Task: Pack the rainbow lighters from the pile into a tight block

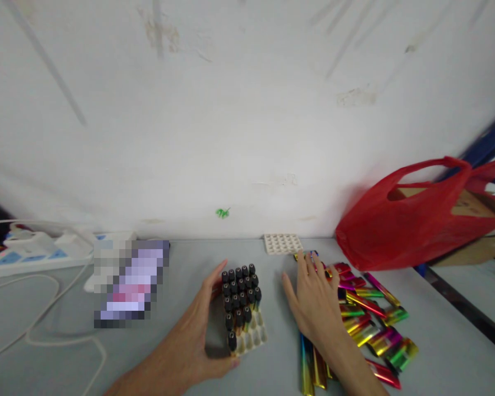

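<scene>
My left hand (193, 336) is curved round the left side of a pale slotted tray (252, 336), thumb at its near edge and fingers at its far left. Lighters with black tops (241, 291) stand upright in the tray's far and left slots; the near right slots hold none. My right hand (319, 305) hovers over or touches the left part of a pile of shiny, many-coloured lighters (361, 324), fingers spread. Whether a fingertip touches one is hard to see. Some long metallic pieces (307, 366) lie below my right wrist.
Another pale tray (283, 243) lies against the wall. At the right stands a red plastic bag (400, 231) with cardboard inside. To the left are a blurred-out phone-like screen (136, 280), a white power strip (37, 253) and loose white cables (58, 341).
</scene>
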`<action>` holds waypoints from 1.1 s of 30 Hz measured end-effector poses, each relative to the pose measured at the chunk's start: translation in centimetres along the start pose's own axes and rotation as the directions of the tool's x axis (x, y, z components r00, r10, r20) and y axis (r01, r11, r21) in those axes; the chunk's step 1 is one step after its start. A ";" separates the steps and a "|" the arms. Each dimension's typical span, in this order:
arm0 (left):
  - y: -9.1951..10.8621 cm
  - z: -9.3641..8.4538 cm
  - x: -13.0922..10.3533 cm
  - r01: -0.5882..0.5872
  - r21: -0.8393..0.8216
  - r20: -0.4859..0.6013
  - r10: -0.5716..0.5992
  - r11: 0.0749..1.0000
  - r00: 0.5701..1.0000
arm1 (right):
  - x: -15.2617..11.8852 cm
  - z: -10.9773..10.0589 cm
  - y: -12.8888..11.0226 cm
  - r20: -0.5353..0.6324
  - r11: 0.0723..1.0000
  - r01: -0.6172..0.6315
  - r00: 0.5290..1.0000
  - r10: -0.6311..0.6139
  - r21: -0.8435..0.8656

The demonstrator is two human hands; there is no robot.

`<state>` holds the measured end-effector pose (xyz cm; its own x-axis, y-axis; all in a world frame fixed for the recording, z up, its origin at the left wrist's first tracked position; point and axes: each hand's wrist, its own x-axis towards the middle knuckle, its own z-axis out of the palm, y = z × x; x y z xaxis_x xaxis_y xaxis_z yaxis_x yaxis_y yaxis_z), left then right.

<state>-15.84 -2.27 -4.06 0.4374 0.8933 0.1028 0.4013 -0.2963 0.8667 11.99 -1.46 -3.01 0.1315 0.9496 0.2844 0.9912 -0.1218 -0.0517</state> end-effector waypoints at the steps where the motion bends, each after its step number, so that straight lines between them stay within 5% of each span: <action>1: 0.0 0.0 0.0 0.002 -0.005 -0.005 -0.002 1.000 1.000 | 0.0 0.1 -0.1 0.007 1.000 0.005 1.000 -0.005 0.000; 5: -0.1 0.1 0.1 -0.005 -0.013 -0.011 0.005 1.000 1.000 | -0.1 -0.5 -0.6 -0.044 0.996 0.060 0.997 -0.057 0.065; 13: 0.1 -0.1 0.3 -0.003 -0.002 0.027 0.003 1.000 1.000 | -0.4 -2.4 -1.6 -0.021 0.890 0.357 0.930 -0.367 0.284; 33: 0.1 0.2 0.1 -0.019 0.034 -0.006 0.019 0.999 1.000 | -0.1 -1.4 -0.9 -0.019 0.931 0.312 0.949 -0.314 0.190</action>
<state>-15.66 -2.29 -4.09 0.4404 0.8894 0.1224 0.4197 -0.3245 0.8477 11.11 -1.85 -1.62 -0.1862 0.9341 0.3045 0.9610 0.2377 -0.1416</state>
